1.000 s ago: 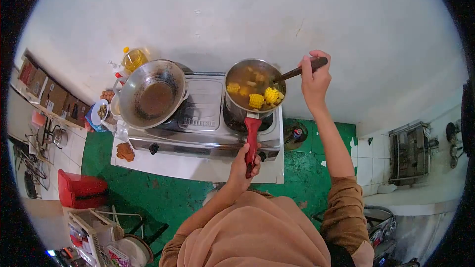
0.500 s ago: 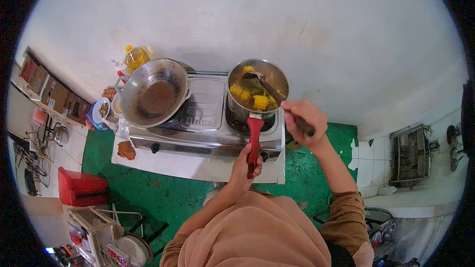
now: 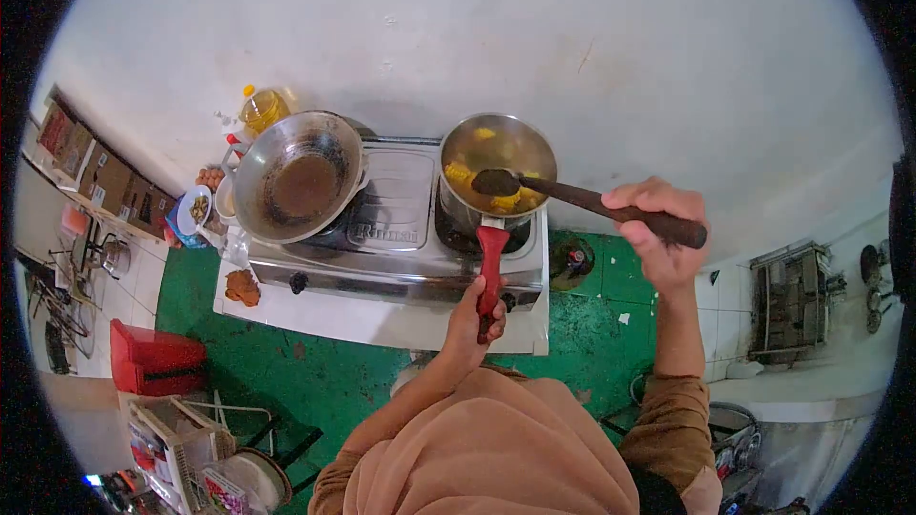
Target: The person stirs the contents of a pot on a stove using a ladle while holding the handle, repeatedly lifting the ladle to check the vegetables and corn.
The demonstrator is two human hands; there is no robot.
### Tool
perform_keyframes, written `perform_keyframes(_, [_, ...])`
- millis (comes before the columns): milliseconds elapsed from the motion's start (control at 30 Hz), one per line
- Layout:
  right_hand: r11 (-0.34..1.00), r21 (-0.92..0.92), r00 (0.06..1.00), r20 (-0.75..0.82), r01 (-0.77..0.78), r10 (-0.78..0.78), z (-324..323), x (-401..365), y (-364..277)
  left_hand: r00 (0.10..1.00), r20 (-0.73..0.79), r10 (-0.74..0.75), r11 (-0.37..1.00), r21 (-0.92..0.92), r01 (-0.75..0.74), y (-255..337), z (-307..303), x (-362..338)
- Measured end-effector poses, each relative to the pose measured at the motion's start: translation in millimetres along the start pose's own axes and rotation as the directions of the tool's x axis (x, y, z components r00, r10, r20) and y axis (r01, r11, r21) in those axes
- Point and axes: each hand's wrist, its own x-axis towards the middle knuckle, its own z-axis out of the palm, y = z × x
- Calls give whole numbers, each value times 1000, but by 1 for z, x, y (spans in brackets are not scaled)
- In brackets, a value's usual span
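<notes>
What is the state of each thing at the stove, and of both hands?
saucepan: on the stove, right side, uncovered, holds broth and corn.
red handle: gripped by the left hand.
ladle: bowl over the saucepan, held near level.
right hand: closed on the ladle's end.
wok: on the stove, left side, uncovered, dark residue only.
oil bottle: upright, capped.

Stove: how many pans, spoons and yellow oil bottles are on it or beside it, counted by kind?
Pans: 2, the saucepan and the wok
Spoons: 1, the spoon held over the saucepan
Bottles: 1, the oil bottle behind the wok
Total: 4
</notes>
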Motion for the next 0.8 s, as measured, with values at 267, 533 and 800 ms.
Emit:
perform_keyframes(267, [960, -246, 959, 212, -133, 187, 13, 2, 17, 1000, -17, -4, 1000, 14, 4, 3, 5, -1])
perform_keyframes(533, [945, -290, 963, 172, -150, 206, 23, -19, 42, 999, -38, -22, 999, 27, 23, 5, 8, -2])
perform_keyframes(800, [955, -263, 975, 135, -138, 178, 24, -33, 52, 999, -30, -10, 999, 50, 11, 5, 8, -3])
